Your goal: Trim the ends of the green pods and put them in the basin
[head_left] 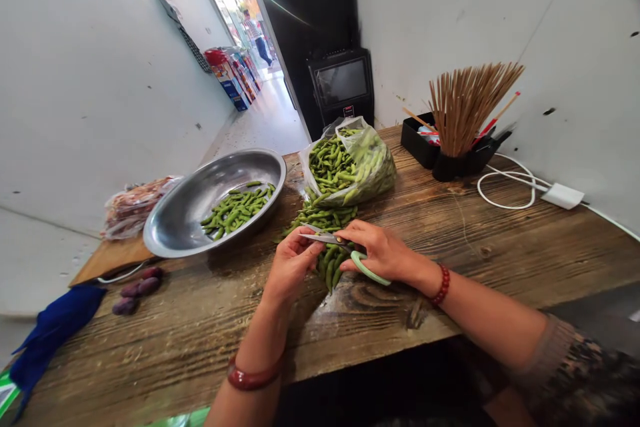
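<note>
My right hand [377,250] is closed around a pair of scissors [370,268] with pale green handles. The blades point left, their tips at the fingers of my left hand [295,260]. Those left fingers are pinched together on what looks like an edamame pod, mostly hidden by the fingers. Below and behind both hands lies a loose pile of green edamame pods [330,267]. It reaches back to a clear plastic bag [377,167], open and full of more pods. To the left, a wide steel basin [175,220] holds a smaller heap of pods [235,210].
Purple-skinned items [149,285], a blue cloth [60,327] and a plastic-wrapped bundle [137,207] lie left on the wooden table [200,347]. At right stand brown sticks [467,110] in a black holder, beside a white cable [505,177]. A person [257,37] is beyond the doorway.
</note>
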Motion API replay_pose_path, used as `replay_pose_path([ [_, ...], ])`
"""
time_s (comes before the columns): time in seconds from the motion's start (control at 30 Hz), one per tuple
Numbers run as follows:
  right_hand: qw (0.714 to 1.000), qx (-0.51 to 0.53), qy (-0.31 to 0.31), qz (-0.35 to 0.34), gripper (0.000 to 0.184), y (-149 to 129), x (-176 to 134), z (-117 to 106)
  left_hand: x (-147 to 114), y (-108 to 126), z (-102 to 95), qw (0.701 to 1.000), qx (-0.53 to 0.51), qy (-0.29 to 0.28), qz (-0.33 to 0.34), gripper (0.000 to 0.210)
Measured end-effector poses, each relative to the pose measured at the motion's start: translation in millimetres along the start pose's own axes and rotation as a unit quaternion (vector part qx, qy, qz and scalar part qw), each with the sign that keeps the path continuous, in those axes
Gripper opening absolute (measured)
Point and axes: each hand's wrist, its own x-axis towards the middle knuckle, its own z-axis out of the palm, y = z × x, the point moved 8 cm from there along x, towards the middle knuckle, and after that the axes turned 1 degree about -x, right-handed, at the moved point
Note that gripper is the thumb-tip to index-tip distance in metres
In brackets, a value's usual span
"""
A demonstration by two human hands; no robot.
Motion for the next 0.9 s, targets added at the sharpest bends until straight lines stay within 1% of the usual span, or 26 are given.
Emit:
replay_pose_path([
  [0.27, 1.0, 0.01, 0.004, 0.002, 0.048, 2.8, 0.5, 1.3, 0.8, -0.1, 0.8, 0.999, 0.036, -0.035, 0.019, 0.023],
  [0.4, 1.0, 0.013, 0.011, -0.005, 0.05, 1.7, 0.4, 1.6, 1.1, -1.3, 1.1, 0.998, 0.045, -0.042, 0.03, 0.02],
  [0.57, 1.0, 0.007, 0.002, -0.003, 0.056, -1.7, 0.3, 1.3, 0.5, -4.3, 2.8, 0.997, 0.057, -0.042, 0.027, 0.019],
  [0.9, 1.0, -0.005, 0.001, -0.019, 0.045, -5.2, 0.6, 0.8, 1.5, -5.2, 6.0, 0.997, 0.048, -0.052, 0.027, 0.019],
])
